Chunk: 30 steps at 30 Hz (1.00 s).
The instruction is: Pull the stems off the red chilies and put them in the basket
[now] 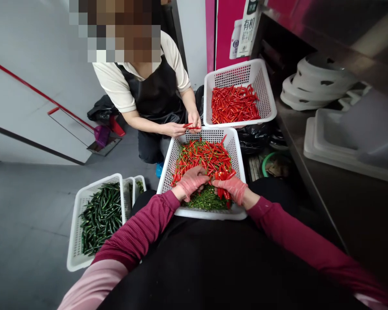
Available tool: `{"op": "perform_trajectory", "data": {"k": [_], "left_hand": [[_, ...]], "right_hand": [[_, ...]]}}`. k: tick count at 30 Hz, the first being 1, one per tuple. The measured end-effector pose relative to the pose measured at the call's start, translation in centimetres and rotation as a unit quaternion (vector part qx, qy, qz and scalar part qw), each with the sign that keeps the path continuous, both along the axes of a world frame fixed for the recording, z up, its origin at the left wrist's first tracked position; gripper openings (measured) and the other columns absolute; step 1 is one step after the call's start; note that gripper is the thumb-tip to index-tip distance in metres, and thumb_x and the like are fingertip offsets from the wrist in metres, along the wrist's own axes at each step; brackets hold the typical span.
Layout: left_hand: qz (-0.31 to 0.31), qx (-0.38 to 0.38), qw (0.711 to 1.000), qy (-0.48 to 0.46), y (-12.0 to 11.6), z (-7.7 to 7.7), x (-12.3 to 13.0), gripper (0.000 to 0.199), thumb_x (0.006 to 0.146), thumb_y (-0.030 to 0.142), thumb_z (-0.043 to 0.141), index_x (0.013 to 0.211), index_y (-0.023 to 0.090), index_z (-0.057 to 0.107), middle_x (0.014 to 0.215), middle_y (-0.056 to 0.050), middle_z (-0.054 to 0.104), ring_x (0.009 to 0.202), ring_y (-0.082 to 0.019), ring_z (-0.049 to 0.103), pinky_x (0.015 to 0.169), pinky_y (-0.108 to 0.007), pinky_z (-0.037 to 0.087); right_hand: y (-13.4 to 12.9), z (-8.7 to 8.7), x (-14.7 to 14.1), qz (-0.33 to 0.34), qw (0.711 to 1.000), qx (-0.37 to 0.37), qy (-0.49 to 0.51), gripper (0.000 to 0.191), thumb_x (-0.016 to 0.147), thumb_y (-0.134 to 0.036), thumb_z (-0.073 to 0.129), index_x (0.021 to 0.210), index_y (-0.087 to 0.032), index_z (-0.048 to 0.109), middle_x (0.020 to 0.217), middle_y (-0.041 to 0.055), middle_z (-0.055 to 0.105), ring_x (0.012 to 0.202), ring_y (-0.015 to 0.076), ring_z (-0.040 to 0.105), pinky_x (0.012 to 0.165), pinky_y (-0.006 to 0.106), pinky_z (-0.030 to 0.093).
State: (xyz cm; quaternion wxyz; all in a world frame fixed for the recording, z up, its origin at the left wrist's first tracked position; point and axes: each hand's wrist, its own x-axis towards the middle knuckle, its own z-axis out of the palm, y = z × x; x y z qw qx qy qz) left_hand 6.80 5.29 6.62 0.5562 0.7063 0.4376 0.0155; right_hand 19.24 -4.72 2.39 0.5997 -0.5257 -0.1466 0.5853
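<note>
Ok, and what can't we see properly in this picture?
In the head view:
The left hand: too small to tell what its fingertips pinch.
The right hand: its red chilies can't be counted, since they overlap and its fingers cover some.
The middle basket: its bottom is hidden by its contents.
The green-rimmed basin: contents too dark and blurred.

Left hand (pixel 192 183) partly hides stems (pixel 210 201); left edge cuts red pole (pixel 26 83).

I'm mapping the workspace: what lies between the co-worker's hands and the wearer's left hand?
The head view shows red chillies with green stems in the middle basket.
</note>
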Motion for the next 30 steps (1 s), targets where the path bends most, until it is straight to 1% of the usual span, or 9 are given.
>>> {"op": "perform_trajectory", "data": {"k": [4, 10, 15, 17, 19, 21, 24, 26, 30], "left_hand": [[-0.026, 0.039, 0.998, -0.052, -1.4, 0.6, 0.5, 0.012, 0.071, 0.026, 0.052, 0.078, 0.017, 0.05, 0.049, 0.008, 0.045, 0.042, -0.006, 0.042, 0.042, -0.017, 0.031], [-0.109, 0.211, 0.97, -0.061, -1.2, 2.0, 0.7, 0.026, 0.075, 0.038, 0.049, 0.062, 0.016, 0.055, 0.061, 0.003, 0.051, 0.061, -0.008, 0.046, 0.056, -0.018, 0.036], [-0.077, 0.035, 0.995, -0.051, 0.0, 2.4, 0.8, 0.037, 0.081, 0.042, 0.038, 0.069, 0.013, 0.057, 0.053, -0.001, 0.05, 0.043, -0.008, 0.04, 0.043, -0.022, 0.033], [-0.112, 0.053, 0.992, -0.016, 0.6, 1.7, 0.5, 0.042, 0.083, 0.044, 0.035, 0.083, 0.011, 0.061, 0.063, -0.004, 0.056, 0.049, -0.01, 0.048, 0.047, -0.023, 0.039], [-0.152, 0.186, 0.966, 0.097, 1.1, 0.3, 0.3, 0.035, 0.081, 0.041, 0.042, 0.092, 0.015, 0.063, 0.081, -0.006, 0.06, 0.068, -0.014, 0.056, 0.061, -0.025, 0.044], [-0.214, 0.306, 0.898, 0.234, 1.1, -1.6, 0.4, 0.027, 0.078, 0.034, 0.05, 0.094, 0.018, 0.065, 0.097, -0.008, 0.059, 0.087, -0.02, 0.056, 0.073, -0.029, 0.044], [-0.282, 0.365, 0.814, 0.352, 0.6, -4.6, 1.4, 0.025, 0.079, 0.024, 0.05, 0.097, 0.016, 0.066, 0.105, -0.014, 0.056, 0.097, -0.027, 0.054, 0.078, -0.038, 0.044], [-0.28, 0.37, 0.799, 0.383, 0.3, -6.0, 2.4, 0.029, 0.081, 0.021, 0.046, 0.101, 0.012, 0.064, 0.105, -0.018, 0.056, 0.097, -0.029, 0.055, 0.077, -0.041, 0.044], [-0.275, 0.342, 0.809, 0.392, 0.4, -6.9, 3.8, 0.036, 0.077, 0.034, 0.052, 0.102, 0.01, 0.063, 0.099, -0.018, 0.058, 0.09, -0.029, 0.058, 0.071, -0.039, 0.047]], "right_hand": [[0.3, 0.6, -0.5, 0.039, 0.996, 0.057, -0.051, 0.025, 0.054, -0.019, 0.073, 0.076, -0.014, 0.061, 0.063, -0.0008, 0.063, 0.051, 0.0115, 0.054, 0.053, 0.026, 0.047], [0.1, 2.0, 0.4, 0.04, 0.988, 0.034, -0.143, 0.02, 0.054, -0.015, 0.067, 0.074, -0.015, 0.061, 0.068, -0.0021, 0.064, 0.062, 0.0126, 0.057, 0.067, 0.029, 0.047], [0.0, 2.2, 0.8, 0.028, 0.975, -0.013, -0.219, 0.023, 0.049, -0.013, 0.069, 0.07, -0.018, 0.061, 0.065, -0.0033, 0.064, 0.061, 0.0122, 0.056, 0.065, 0.027, 0.047], [-0.5, 2.0, 1.6, 0.034, 0.981, -0.005, -0.193, 0.022, 0.051, -0.018, 0.071, 0.071, -0.017, 0.061, 0.062, -0.0023, 0.063, 0.056, 0.012, 0.055, 0.058, 0.026, 0.047], [-1.2, 1.8, 2.6, 0.021, 0.991, 0.001, -0.129, 0.02, 0.055, -0.024, 0.071, 0.069, -0.016, 0.06, 0.057, -0.0012, 0.06, 0.05, 0.0116, 0.053, 0.05, 0.026, 0.045], [-1.8, 1.8, 3.6, -0.005, 0.998, -0.002, -0.064, 0.02, 0.057, -0.027, 0.072, 0.068, -0.015, 0.059, 0.054, -0.0004, 0.058, 0.047, 0.0114, 0.051, 0.046, 0.025, 0.043], [-2.4, 1.8, 4.4, -0.001, 1.0, 0.01, 0.005, 0.025, 0.056, -0.024, 0.073, 0.075, -0.013, 0.06, 0.056, -0.0002, 0.058, 0.046, 0.0106, 0.05, 0.044, 0.025, 0.042], [-2.5, 2.0, 4.4, 0.025, 0.998, 0.029, 0.045, 0.033, 0.057, -0.022, 0.072, 0.088, -0.014, 0.061, 0.059, -0.0009, 0.058, 0.046, 0.0098, 0.05, 0.043, 0.023, 0.041], [-2.5, 1.7, 4.0, 0.026, 0.994, 0.053, 0.092, 0.041, 0.059, -0.018, 0.07, 0.098, -0.016, 0.058, 0.061, -0.0019, 0.058, 0.048, 0.0089, 0.051, 0.045, 0.022, 0.042]]}}
